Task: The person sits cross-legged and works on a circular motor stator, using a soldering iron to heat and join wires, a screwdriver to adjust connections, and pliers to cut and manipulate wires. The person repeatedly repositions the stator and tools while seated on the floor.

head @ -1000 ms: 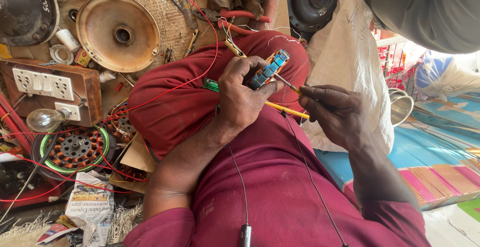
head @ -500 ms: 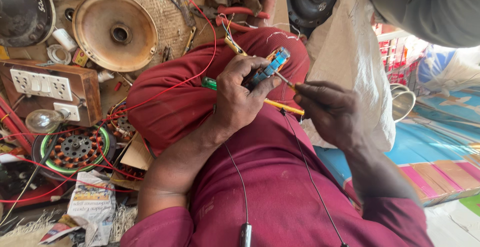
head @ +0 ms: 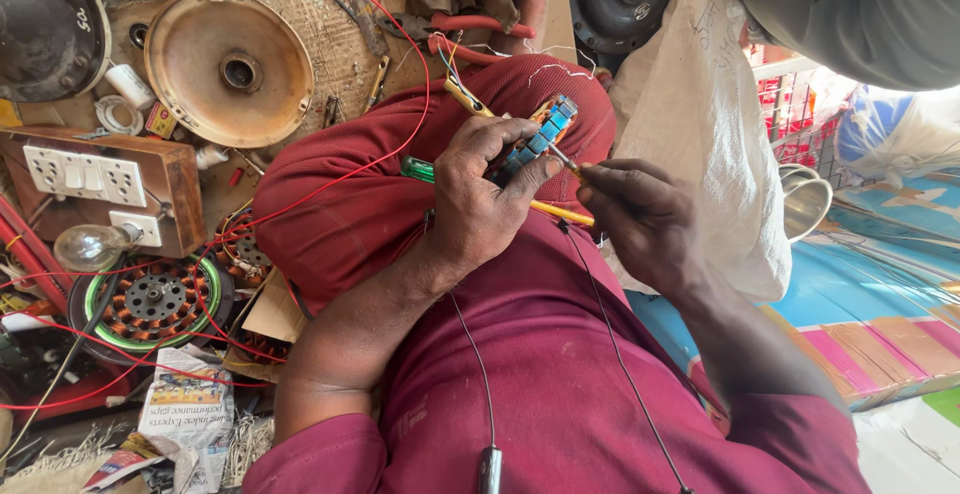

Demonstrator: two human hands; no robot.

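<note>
Small blue plastic terminal block in my hands, centre of the frame.

My left hand [head: 485,199] grips the small blue plastic terminal block [head: 535,139]; my right hand [head: 640,216] pinches a thin metal-tipped screwdriver [head: 563,159] against it, above my maroon-clothed lap [head: 350,209].

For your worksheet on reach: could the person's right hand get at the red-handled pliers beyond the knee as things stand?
Probably not at once: the right hand holds a thin tool against the blue part, and the raised knee lies before the red-handled pliers.
</note>
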